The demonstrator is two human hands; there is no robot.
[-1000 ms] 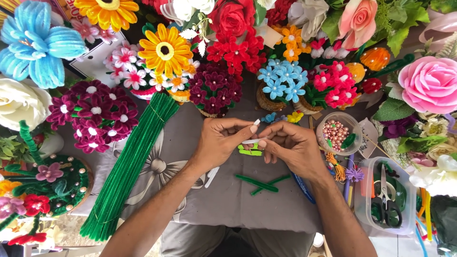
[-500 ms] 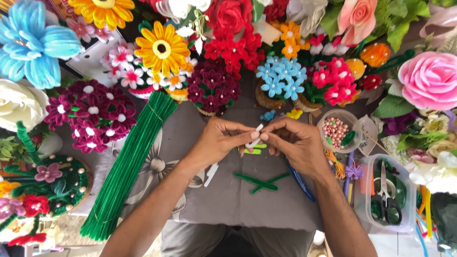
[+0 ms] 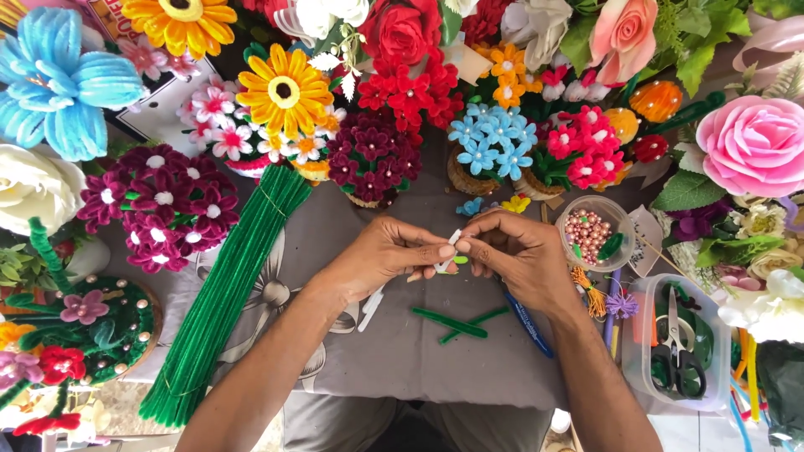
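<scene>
Both hands meet over the grey cloth (image 3: 402, 360), just below the blue flower pot (image 3: 490, 151). Left hand (image 3: 385, 255) and right hand (image 3: 519, 255) are each pinched shut on the same small white stick (image 3: 452, 240), fingertips nearly touching. Stick is tilted, top end poking up between the thumbs. A bit of light green shows under the fingers, too hidden to tell what it is.

Relative to the cloth:
- two short green stems (image 3: 461, 322) lie crossed on it, just below the hands, apart from them
- blue pen (image 3: 528, 322) lies on it beside the right wrist
- long green pipe-cleaner bundle (image 3: 222, 301) runs diagonally along its left edge
- bead cup (image 3: 593, 233) with pink beads sits at its right edge, near the right hand
- clear tub (image 3: 645, 377) with scissors (image 3: 677, 351) further right, well apart from the hands
- dark maroon flowers (image 3: 373, 159) and yellow daisy (image 3: 283, 90) at its top edge
- pink rose (image 3: 754, 142) far right
</scene>
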